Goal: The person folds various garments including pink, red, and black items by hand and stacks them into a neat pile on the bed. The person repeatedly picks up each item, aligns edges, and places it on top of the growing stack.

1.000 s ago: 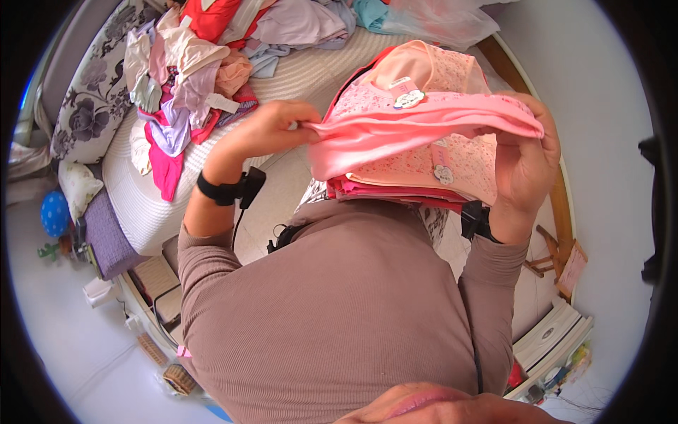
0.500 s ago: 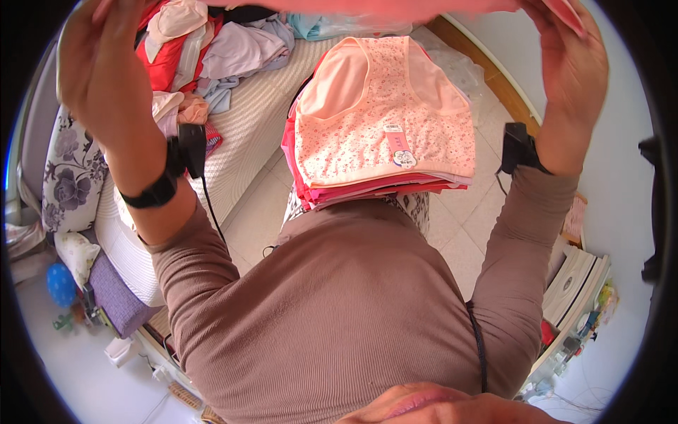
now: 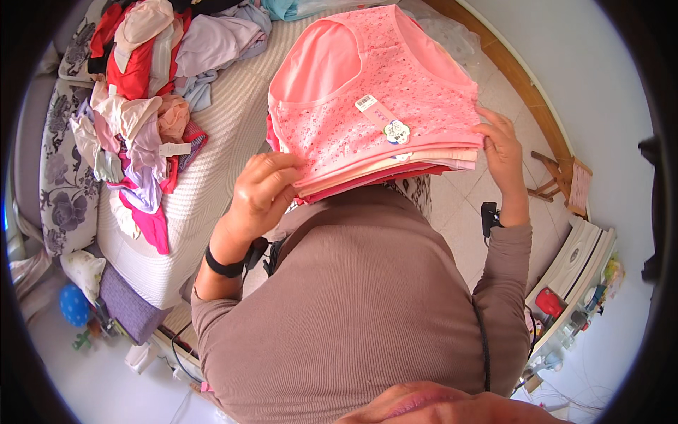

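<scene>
Coral-pink briefs [image 3: 424, 92] with a speckled pattern and a hanging paper tag [image 3: 395, 132] lie spread over the stack of folded briefs [image 3: 381, 181], waistband toward me. My left hand [image 3: 260, 187] is closed at the waistband's left corner, thumb and fingers pinched on the cloth. At the opposite corner, my right hand [image 3: 503, 145] pinches the right end of the waistband. Peach, pink and red layers show along the stack's near edge, in front of my body. What bears the stack is mostly hidden beneath it; some patterned cloth shows below.
Loose garments [image 3: 145, 120] lie heaped on the cream ribbed sofa cover [image 3: 212, 141] at the left. Clear plastic [image 3: 452, 39] lies behind the stack on the floor. A small wooden stool [image 3: 565, 180] and a pale cabinet [image 3: 575, 258] stand at the right.
Both hands have come down and toward me from the top of the view with the coral-pink briefs. These now cover the peach briefs that lay on top of the stack.
</scene>
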Available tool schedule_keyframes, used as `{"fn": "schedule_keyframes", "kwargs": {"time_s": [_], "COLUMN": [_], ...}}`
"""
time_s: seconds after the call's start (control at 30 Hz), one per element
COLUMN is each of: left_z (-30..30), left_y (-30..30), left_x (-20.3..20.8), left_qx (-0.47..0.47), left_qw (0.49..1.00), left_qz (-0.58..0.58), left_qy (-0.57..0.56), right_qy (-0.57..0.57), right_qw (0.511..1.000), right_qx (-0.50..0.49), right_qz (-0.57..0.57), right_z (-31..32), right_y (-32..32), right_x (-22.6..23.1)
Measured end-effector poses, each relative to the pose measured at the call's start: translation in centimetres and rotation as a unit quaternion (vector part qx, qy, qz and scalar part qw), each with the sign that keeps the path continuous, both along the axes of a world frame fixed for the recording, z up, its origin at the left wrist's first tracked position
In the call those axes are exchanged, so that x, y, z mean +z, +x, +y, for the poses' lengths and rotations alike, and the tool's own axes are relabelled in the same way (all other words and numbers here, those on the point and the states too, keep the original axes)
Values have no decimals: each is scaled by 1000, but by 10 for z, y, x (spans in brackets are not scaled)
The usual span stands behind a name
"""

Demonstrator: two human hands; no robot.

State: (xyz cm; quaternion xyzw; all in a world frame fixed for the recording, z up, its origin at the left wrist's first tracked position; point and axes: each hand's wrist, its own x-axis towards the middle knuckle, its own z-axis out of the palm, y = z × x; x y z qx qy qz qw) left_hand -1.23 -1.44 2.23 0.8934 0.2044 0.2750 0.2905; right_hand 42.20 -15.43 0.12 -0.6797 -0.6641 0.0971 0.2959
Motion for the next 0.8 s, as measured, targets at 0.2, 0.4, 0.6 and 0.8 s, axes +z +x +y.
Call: {"fn": "schedule_keyframes", "kwargs": {"time_s": [0.2, 0.4, 0.6, 0.8], "left_z": [11, 16, 15, 37], "left_y": [-5, -12, 26, -19], "left_x": [4, 12, 3, -38], "left_qx": [-63, -56, -92, -62], "left_qw": [995, 997, 996, 970], "left_qz": [-33, -21, -3, -63], "left_qy": [-70, -43, 22, -227], "right_qy": [34, 4, 53, -134], "right_qw": [999, 1000, 993, 963], "right_qx": [14, 12, 99, 234], "right_qz": [-4, 4, 41, -28], "right_z": [-5, 11, 60, 61], "right_y": [8, 9, -58, -100], "right_x": [4, 29, 37, 7]}}
